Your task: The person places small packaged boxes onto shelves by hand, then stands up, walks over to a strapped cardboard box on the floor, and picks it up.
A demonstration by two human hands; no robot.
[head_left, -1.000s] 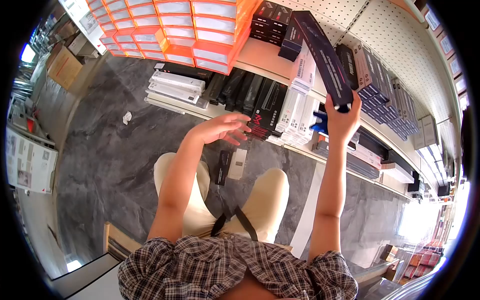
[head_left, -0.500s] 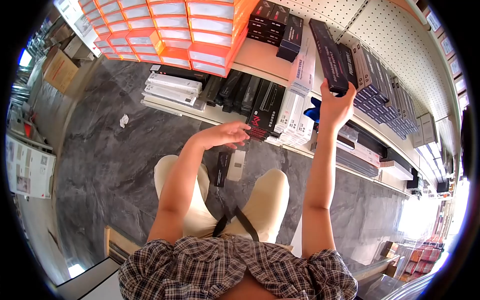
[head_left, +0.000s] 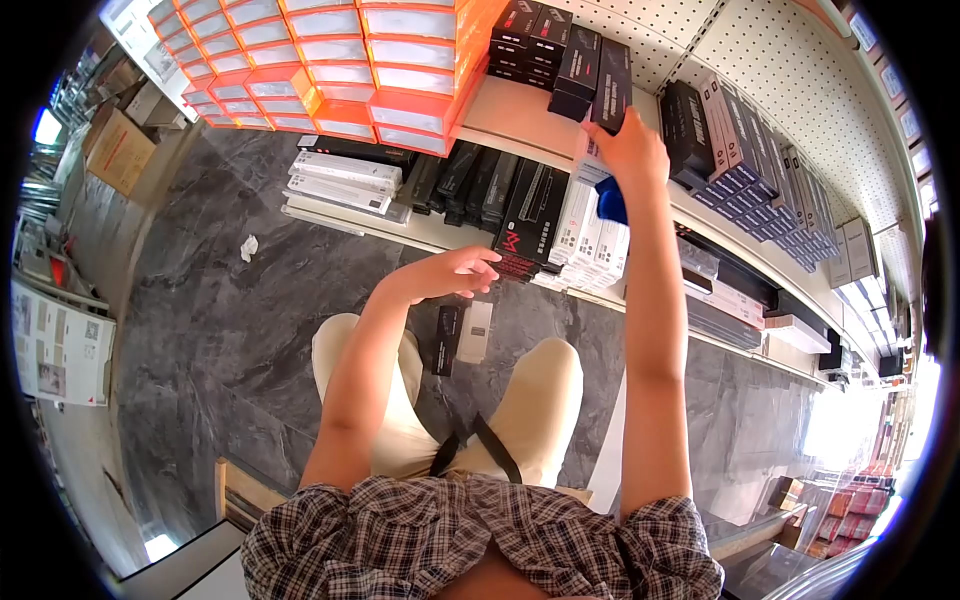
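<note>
My right hand (head_left: 632, 150) is closed on the near end of a long black box (head_left: 612, 85) with pale lettering. This box lies at the upper shelf, right beside another black box (head_left: 577, 72) and a stack of small black boxes (head_left: 522, 35). Just under my right wrist is a blue item (head_left: 611, 201), partly covered. My left hand (head_left: 455, 273) hovers with fingers apart and holds nothing. It is nearest to a black box with red print (head_left: 532, 215) on the lower shelf. White boxes (head_left: 590, 235) stand to the right of that one.
Orange-framed drawers (head_left: 330, 60) rise at the upper left. Rows of boxes (head_left: 760, 170) fill the right shelf against a white pegboard (head_left: 770, 60). A small black box (head_left: 446, 340) and a beige box (head_left: 475, 332) lie on the floor (head_left: 240, 330) near my knees.
My right hand has moved left with the long black box, from above the right-hand stacks to beside the other black boxes. My left hand has barely moved.
</note>
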